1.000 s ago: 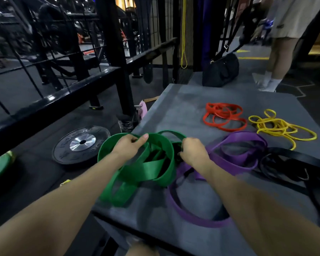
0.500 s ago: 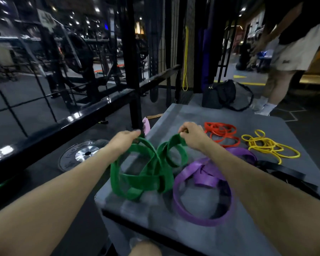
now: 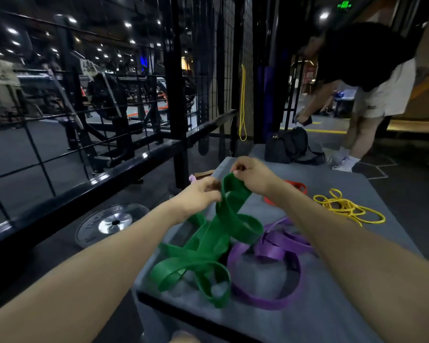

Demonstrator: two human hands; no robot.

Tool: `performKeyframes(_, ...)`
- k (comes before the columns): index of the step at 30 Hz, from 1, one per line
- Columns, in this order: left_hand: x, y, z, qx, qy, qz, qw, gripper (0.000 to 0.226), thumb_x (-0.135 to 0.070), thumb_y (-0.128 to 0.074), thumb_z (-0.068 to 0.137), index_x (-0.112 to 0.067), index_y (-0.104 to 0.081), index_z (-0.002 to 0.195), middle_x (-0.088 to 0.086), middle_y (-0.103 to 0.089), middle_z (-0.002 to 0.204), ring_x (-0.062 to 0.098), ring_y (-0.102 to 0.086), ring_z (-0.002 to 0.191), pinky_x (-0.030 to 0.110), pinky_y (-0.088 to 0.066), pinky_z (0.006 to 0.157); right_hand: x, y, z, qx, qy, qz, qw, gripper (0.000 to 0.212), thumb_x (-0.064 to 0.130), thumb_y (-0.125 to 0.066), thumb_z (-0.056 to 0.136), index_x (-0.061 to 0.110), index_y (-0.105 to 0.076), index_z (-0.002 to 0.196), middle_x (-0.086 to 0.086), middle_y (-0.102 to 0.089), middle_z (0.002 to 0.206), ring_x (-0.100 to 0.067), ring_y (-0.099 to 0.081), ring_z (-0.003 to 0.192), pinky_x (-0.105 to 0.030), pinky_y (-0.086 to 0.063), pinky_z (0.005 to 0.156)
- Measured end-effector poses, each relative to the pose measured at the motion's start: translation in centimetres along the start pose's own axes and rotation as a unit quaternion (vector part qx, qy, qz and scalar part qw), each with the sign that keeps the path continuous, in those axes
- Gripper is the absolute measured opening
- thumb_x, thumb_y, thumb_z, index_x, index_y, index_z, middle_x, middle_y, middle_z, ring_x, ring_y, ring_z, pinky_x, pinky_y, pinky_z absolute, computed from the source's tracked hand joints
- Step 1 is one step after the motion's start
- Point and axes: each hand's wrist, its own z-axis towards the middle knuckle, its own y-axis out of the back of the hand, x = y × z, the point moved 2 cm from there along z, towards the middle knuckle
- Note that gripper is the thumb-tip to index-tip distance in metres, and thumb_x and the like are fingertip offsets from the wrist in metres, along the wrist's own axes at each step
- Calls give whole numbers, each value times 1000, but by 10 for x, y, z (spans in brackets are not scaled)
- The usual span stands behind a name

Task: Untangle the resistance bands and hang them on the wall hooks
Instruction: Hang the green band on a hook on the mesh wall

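Note:
A wide green band hangs in twisted loops from both my hands, its lower coils resting on the grey platform. My left hand pinches one strand of it. My right hand grips its top end, a little higher. A purple band lies coiled to the right of the green one. Farther back lie an orange band, partly behind my right arm, and a thin yellow band in a tangle. One yellow band hangs on the black mesh wall.
A black rail and rack post run along the left. A weight plate lies on the floor beside the platform. A black duffel bag sits behind the platform, and a person bends over at the right rear.
Both hands have risen and come closer together, lifting the green band off the platform so that it now stretches upward in loops. My view has tilted up toward the mesh wall.

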Motion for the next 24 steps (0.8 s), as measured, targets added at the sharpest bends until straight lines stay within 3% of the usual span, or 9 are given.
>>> performKeyframes(3,-5,-5,20,-41,10,-77,996,19,-24,-58,83,-12,-60,97,4,-59,99,15,-55,88,25,-42,79,-18,-4,21,14,7,-25,1000,30,9,-43,92,27,-48,68,0,-53,81,-20,-45,91,-29,-35,74)
performKeyframes(5,-3,-3,41,-61,-6,34,998,21,-29,-65,82,-10,-61,93,8,-62,93,18,-57,84,31,-45,82,-32,-10,42,29,18,-24,999,30,10,-45,93,26,-46,67,0,-52,78,-17,-45,83,-24,-35,67)
performKeyframes(7,5,2,63,-97,2,117,988,14,-21,-64,86,-9,-63,92,13,-65,93,19,-59,81,38,-46,81,-43,-18,64,50,33,-10,998,29,9,-45,93,21,-47,67,8,-46,69,-8,-42,67,-18,-31,56)
performKeyframes(9,13,11,84,-140,12,129,982,7,-11,-57,90,-9,-64,88,12,-65,94,15,-59,81,27,-40,75,-51,-29,87,77,49,13,996,23,8,-46,94,16,-50,73,10,-44,70,-5,-41,65,-19,-32,58)
performKeyframes(13,21,29,104,-179,46,160,970,10,-10,-57,89,-12,-61,80,-1,-57,69,8,-49,60,24,-40,60,-58,-48,119,124,67,20,990,10,12,-49,94,13,-53,84,-4,-57,93,-27,-52,98,-20,-35,68)
performKeyframes(15,16,38,105,-183,71,190,962,6,-13,-61,87,-10,-66,89,3,-59,73,13,-50,66,26,-40,60,-55,-47,127,155,59,30,986,7,15,-54,92,15,-53,85,-18,-60,112,-36,-47,113,-22,-33,73)
performKeyframes(16,12,43,104,-180,76,200,960,10,-13,-63,86,-8,-67,93,4,-60,76,15,-52,69,26,-40,61,-51,-45,129,173,57,29,983,6,17,-58,90,15,-54,86,-20,-59,112,-34,-48,109,-23,-34,69)
performKeyframes(20,-30,65,93,-147,99,236,955,15,-14,-62,87,-5,-67,98,4,-62,80,16,-54,73,23,-33,54,-15,-21,133,242,61,-43,968,25,18,-72,78,10,-58,97,-2,-51,93,-17,-48,87,-25,-37,68)
performKeyframes(24,-101,102,76,-136,118,238,954,16,-17,-61,89,-7,-67,99,4,-62,81,16,-54,73,24,-34,55,55,21,149,272,64,-85,956,26,16,-72,76,14,-48,87,-2,-47,87,-18,-44,80,-27,-34,66)
